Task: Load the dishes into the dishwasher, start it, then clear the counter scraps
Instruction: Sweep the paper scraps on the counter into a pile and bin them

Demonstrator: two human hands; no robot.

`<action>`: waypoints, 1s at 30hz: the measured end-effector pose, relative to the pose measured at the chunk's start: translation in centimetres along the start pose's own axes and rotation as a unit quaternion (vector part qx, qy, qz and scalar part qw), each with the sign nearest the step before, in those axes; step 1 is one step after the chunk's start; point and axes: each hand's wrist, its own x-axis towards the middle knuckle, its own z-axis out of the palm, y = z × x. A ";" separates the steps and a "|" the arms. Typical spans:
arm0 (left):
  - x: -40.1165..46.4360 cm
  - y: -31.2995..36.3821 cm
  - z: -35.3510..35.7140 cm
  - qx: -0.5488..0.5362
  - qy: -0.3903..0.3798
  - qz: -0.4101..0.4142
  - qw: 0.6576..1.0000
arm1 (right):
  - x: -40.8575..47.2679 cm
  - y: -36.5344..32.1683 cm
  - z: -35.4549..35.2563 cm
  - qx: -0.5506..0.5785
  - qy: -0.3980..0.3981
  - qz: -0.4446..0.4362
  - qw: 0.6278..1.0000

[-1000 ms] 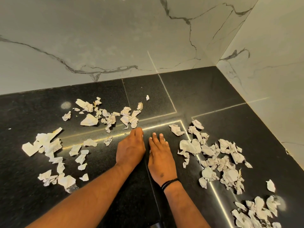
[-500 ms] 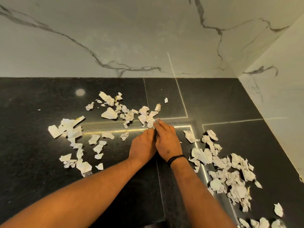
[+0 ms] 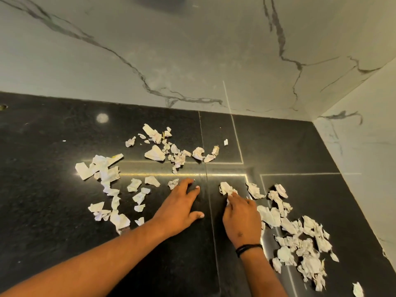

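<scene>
Torn white paper scraps lie scattered on the black stone counter (image 3: 53, 157). One cluster of scraps (image 3: 105, 176) sits at the left, another (image 3: 155, 154) toward the back, and a dense pile (image 3: 300, 239) lies at the right. My left hand (image 3: 182, 207) rests flat on the counter with its fingers spread, the fingertips beside a small scrap (image 3: 173, 183). My right hand (image 3: 241, 219) lies palm down a little to the right. Its straight fingers touch a crumpled scrap (image 3: 225, 187), and a bit of white paper shows under them.
A marble wall (image 3: 192, 61) stands behind the counter and a second marble wall (image 3: 364, 146) closes the right side, forming a corner. A seam (image 3: 211, 211) in the counter runs between my hands. No dishes or dishwasher are in view.
My hands were pressed together at the back cluster half a second ago. They have drawn back toward me and apart, and a crumpled scrap now lies at my right fingertips.
</scene>
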 end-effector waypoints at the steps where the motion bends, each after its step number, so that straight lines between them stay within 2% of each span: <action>1: -0.1 0.2 0.2 0.015 -0.015 0.001 1.000 | 0.4 -0.5 -0.3 0.000 0.023 -0.013 1.000; 3: -0.2 0.4 0.0 0.040 -0.041 0.007 0.998 | 2.0 -2.2 -0.6 0.007 0.040 -0.071 0.997; 8: 0.0 -0.1 -1.1 -0.017 -0.060 0.012 0.998 | 6.8 -6.1 0.5 0.018 -0.093 -0.166 0.982; 12: -0.5 0.1 -0.5 0.015 -0.056 -0.006 0.998 | 8.2 -5.3 1.9 -0.019 -0.176 -0.146 0.973; 16: -2.0 0.4 0.2 0.045 -0.042 -0.006 0.998 | 5.7 -3.2 2.0 -0.015 -0.150 -0.128 0.980; 20: -3.1 0.2 0.2 -0.005 -0.033 0.007 0.999 | 1.8 -2.6 1.4 -0.056 -0.083 -0.114 0.988; 22: -3.5 0.2 -0.2 -0.044 -0.005 0.025 0.999 | 0.9 -3.4 1.1 -0.025 -0.024 -0.119 0.992; 24: -4.3 0.2 -0.7 -0.072 0.058 0.033 0.995 | 0.4 -5.1 1.1 0.039 0.005 -0.161 0.986; 27: -5.9 -0.5 -1.0 -0.076 0.155 0.013 0.985 | 0.1 -7.8 1.5 0.080 -0.066 -0.269 0.958; 30: -7.6 -2.1 -1.0 -0.088 0.196 -0.006 0.977 | 0.4 -8.7 2.5 0.057 -0.156 -0.310 0.936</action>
